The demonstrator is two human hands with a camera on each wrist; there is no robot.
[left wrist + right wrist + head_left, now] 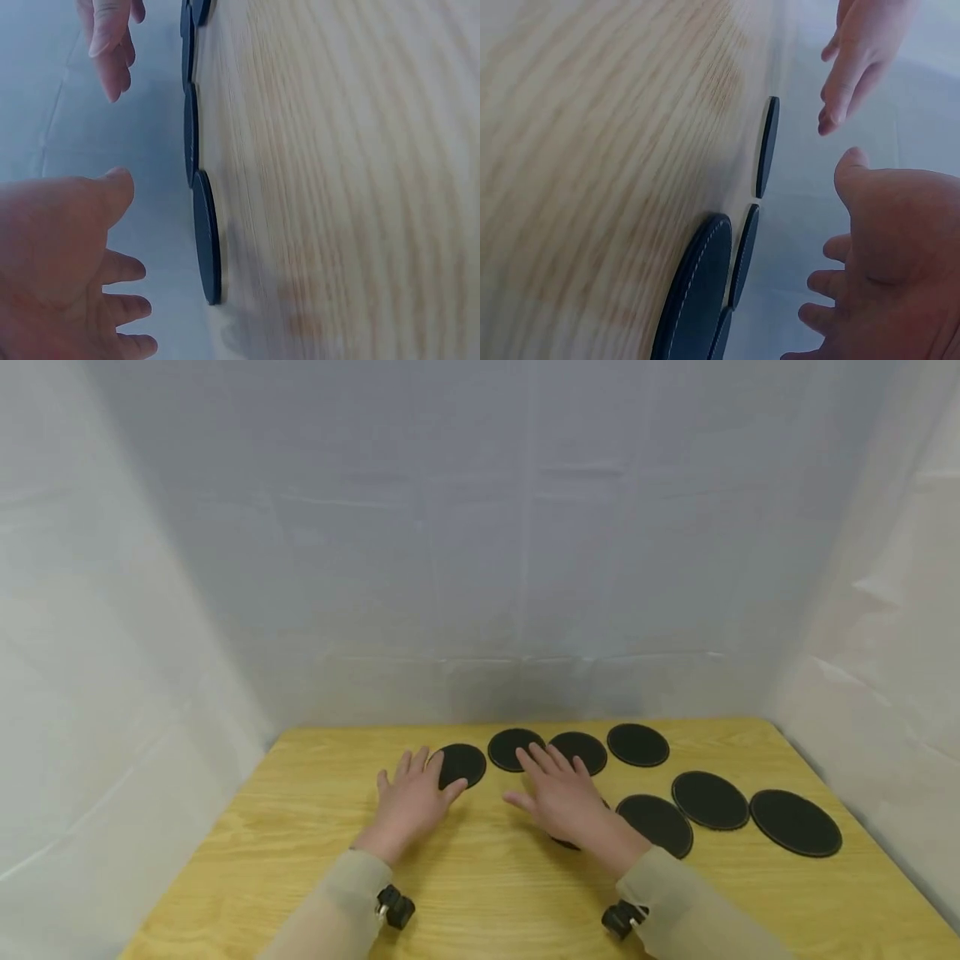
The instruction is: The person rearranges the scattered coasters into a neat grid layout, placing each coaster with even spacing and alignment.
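A light wooden table (315, 827) with a strong yellow grain is filling the lower part of the head view, its far edge running just in front of the backdrop. White sheeting (495, 543) is hanging behind it as the back wall, showing faint fold lines and creases, while more white sheeting (97, 677) is closing in at an angle on both sides. Soft, even light is falling across everything, leaving only pale shadows on the wood.

left hand (60, 262) open, beside black coasters (207, 236), wooden table (345, 180)
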